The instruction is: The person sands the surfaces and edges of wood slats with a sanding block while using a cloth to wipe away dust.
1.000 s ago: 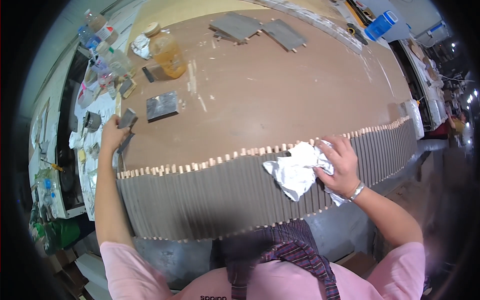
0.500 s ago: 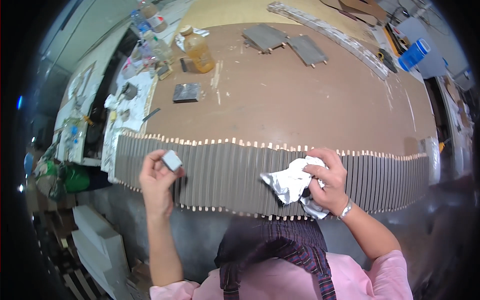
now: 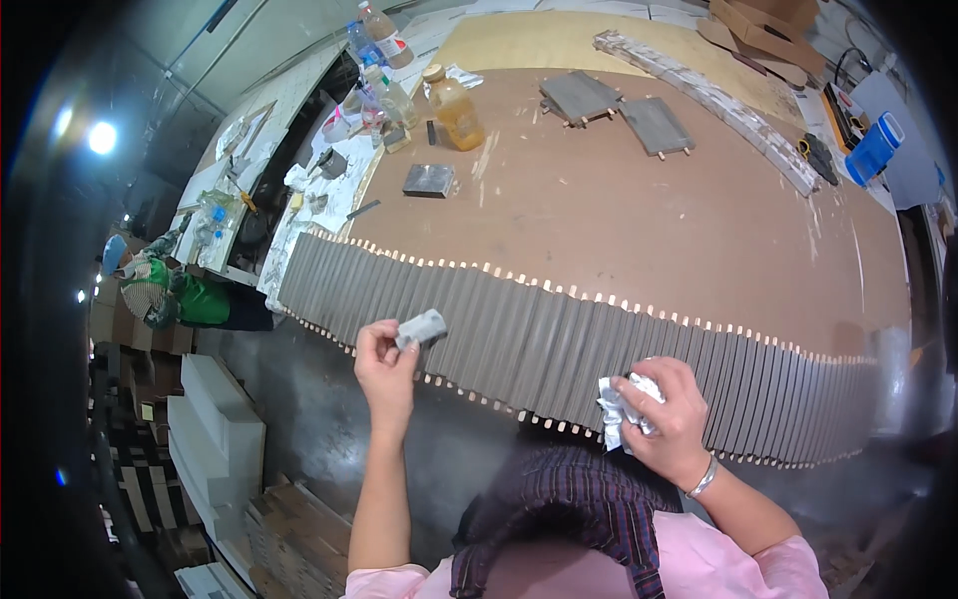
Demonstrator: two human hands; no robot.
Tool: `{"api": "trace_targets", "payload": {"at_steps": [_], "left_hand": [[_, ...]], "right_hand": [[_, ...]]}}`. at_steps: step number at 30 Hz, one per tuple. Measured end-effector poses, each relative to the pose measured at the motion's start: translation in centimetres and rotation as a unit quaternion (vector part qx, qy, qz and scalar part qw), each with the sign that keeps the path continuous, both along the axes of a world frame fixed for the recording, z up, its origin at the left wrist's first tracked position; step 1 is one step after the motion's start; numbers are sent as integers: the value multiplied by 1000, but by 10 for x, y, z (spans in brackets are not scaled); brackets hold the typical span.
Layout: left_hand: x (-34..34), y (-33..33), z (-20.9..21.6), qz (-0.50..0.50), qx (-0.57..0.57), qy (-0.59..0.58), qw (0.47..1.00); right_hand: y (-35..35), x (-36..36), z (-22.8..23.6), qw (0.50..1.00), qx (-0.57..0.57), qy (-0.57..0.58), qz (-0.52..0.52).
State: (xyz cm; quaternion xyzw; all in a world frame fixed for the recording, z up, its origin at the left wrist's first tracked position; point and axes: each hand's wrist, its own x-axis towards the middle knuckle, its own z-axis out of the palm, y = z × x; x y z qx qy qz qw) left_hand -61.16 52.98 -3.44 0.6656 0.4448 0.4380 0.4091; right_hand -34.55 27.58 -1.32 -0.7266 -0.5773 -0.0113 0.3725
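A long row of thin grey panels [image 3: 489,324], packed on edge side by side, runs along the table's near edge. Short pale wooden pegs stick out along both sides of the row. Over its left part, my left hand [image 3: 384,374] grips a small grey block [image 3: 421,328] between thumb and fingers. My right hand [image 3: 674,414] is closed round a crumpled white wipe, paper or cloth [image 3: 614,409], at the near edge of the row right of centre. A silver bracelet circles my right wrist. The fingertips inside the wipe are hidden.
On the brown table [image 3: 599,220] lie a dark rectangular block [image 3: 429,181] and flat grey panels [image 3: 581,97]. A bottle of amber liquid [image 3: 457,112] stands far left. A paint-spattered bar [image 3: 709,110] and blue bottle [image 3: 874,148] are far right. Another person [image 3: 195,298] is at left.
The view has tilted and shifted. My left hand has turned the grey block so more of its length shows. The wipe is bunched more tightly in my right hand, nearer the row's front edge.
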Motion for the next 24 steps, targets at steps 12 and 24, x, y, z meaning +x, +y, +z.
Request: {"api": "trace_targets", "payload": {"at_steps": [12, 24], "left_hand": [[30, -2, 29, -48, 268, 327, 905], [49, 19, 16, -77, 236, 317, 915]], "right_hand": [[-1, -10, -17, 999, -18, -7, -33], [-1, -7, -22, 998, -7, 33, -49]]}}
